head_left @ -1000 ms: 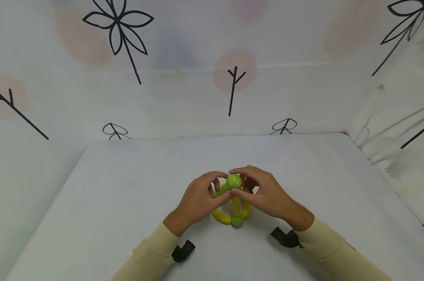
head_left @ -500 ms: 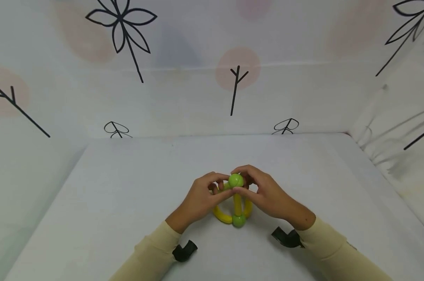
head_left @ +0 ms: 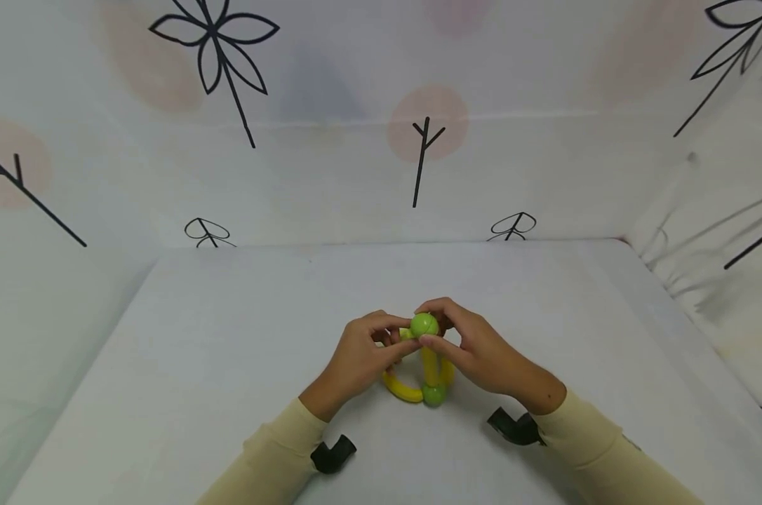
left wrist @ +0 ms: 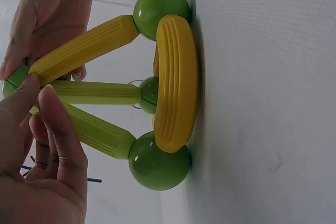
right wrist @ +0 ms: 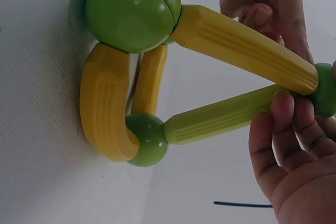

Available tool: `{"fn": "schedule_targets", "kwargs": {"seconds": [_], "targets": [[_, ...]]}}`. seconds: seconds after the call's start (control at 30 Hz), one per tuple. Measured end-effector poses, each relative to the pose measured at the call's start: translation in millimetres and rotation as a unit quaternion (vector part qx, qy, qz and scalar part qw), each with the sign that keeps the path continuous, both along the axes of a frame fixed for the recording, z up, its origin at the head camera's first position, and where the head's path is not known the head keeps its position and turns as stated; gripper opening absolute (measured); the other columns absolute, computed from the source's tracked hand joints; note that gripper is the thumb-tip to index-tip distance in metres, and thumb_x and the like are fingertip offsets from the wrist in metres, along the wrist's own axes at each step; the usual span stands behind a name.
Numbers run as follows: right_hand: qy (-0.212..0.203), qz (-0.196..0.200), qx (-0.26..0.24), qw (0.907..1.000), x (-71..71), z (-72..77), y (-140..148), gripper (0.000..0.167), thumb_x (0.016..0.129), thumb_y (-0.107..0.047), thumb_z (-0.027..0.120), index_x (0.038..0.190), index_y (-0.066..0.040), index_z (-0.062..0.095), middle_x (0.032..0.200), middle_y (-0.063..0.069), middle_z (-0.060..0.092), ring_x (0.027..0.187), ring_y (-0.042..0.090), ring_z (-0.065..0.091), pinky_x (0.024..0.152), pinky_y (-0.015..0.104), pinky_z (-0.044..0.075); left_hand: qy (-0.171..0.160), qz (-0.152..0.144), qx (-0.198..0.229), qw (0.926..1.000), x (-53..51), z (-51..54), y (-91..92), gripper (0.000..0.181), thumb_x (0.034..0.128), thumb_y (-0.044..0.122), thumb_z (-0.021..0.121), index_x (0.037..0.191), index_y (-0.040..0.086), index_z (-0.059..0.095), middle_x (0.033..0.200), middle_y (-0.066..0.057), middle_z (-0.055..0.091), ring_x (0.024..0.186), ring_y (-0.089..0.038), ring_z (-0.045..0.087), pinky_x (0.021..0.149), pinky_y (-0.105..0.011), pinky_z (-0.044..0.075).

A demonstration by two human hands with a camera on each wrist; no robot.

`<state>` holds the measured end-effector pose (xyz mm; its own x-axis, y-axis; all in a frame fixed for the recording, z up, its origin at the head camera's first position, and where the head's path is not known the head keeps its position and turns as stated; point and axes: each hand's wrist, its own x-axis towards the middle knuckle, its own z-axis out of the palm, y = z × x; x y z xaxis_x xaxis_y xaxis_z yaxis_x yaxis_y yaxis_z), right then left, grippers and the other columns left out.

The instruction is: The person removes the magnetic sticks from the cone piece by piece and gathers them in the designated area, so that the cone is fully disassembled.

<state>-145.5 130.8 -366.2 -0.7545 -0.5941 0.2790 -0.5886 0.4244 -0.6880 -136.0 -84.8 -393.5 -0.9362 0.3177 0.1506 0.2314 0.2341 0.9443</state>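
Observation:
A ball-and-rod building toy stands on the white table as a pyramid. Its base has green balls (left wrist: pixel 160 163) and curved yellow rods (left wrist: pixel 178 82). A straight yellow rod (left wrist: pixel 86 48) and light green rods (right wrist: pixel 226 116) lean up to a single top green ball (head_left: pixel 424 324). My left hand (head_left: pixel 363 354) pinches the toy at the top ball's left side, where the rods meet it. From the other side my right hand (head_left: pixel 478 347) grips the top ball between thumb and fingers. The fingers partly cover the rod ends.
Black curved pieces stick out below both sleeves, one by the left cuff (head_left: pixel 333 454) and one by the right cuff (head_left: pixel 513 426). White cloth walls with black plant drawings rise behind and beside the table (head_left: pixel 248 301).
Both hands keep their hold on the top. The toy's lower front ball has shifted slightly right, and the left fingers have moved a little around the rod ends.

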Motion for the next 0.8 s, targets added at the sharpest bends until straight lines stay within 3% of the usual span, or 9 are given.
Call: {"fn": "schedule_targets", "kwargs": {"seconds": [0.6, 0.8], "targets": [[-0.002, 0.003, -0.021, 0.9998, -0.4, -0.9, -1.6, 0.029, 0.101, -0.013, 0.06, 0.127, -0.012, 0.049, 0.102, -0.007, 0.065, 0.088, 0.005, 0.061, 0.082, 0.028, 0.054, -0.008, 0.005, 0.028, 0.9996, 0.9, -0.8, 0.9, 0.029, 0.0849, 0.016, 0.081, 0.112, 0.008, 0.076, 0.082, -0.01, 0.057, 0.062, -0.014, 0.061, 0.059, -0.025, 0.055], [-0.022, -0.006, -0.035, 0.9991, -0.6, -2.7, -1.9, 0.025, 0.103, -0.013, 0.056, 0.127, -0.009, 0.048, 0.106, -0.001, 0.067, 0.099, 0.012, 0.066, 0.092, 0.038, 0.055, -0.015, 0.004, 0.03, 0.9994, 0.8, -1.6, 0.2, 0.03, 0.0848, 0.016, 0.081, 0.113, 0.009, 0.076, 0.083, -0.01, 0.058, 0.063, -0.015, 0.062, 0.061, -0.025, 0.056]]}}
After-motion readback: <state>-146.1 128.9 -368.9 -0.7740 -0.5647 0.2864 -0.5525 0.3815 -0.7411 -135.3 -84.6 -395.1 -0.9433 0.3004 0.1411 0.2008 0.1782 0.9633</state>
